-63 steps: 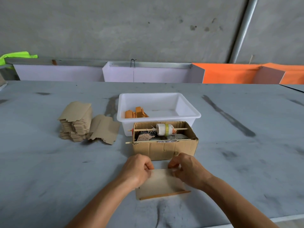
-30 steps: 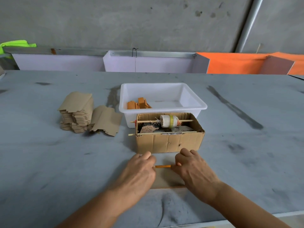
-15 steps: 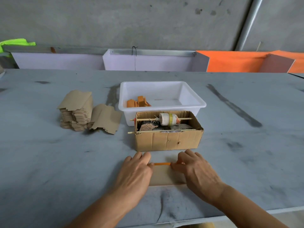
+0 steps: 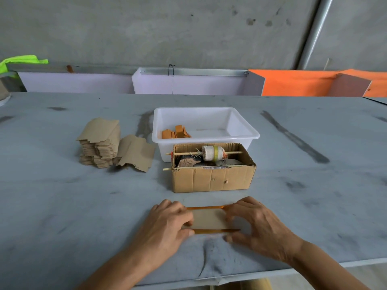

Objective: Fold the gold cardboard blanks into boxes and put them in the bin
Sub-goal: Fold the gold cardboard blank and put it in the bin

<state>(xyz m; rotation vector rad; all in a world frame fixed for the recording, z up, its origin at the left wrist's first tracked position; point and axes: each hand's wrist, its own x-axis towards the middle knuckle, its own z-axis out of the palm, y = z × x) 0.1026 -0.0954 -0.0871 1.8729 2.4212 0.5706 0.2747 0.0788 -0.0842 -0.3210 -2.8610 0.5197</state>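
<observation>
Spread apart since half a second earlier: left hand and right hand, baring more of the blank. Lay flat on the table, creased, not yet a box. Pressed at both ends by nearly straight fingers, gripping nothing. Farther off, few boxes in the bin; stack left.

Both ends of the gold blank lay hidden under the left hand and the right hand; beyond the hands, the open cardboard box blocked the near wall of the white bin; the orange pieces inside were too small to tell apart; both forearms were cut off by the lower edge.
</observation>
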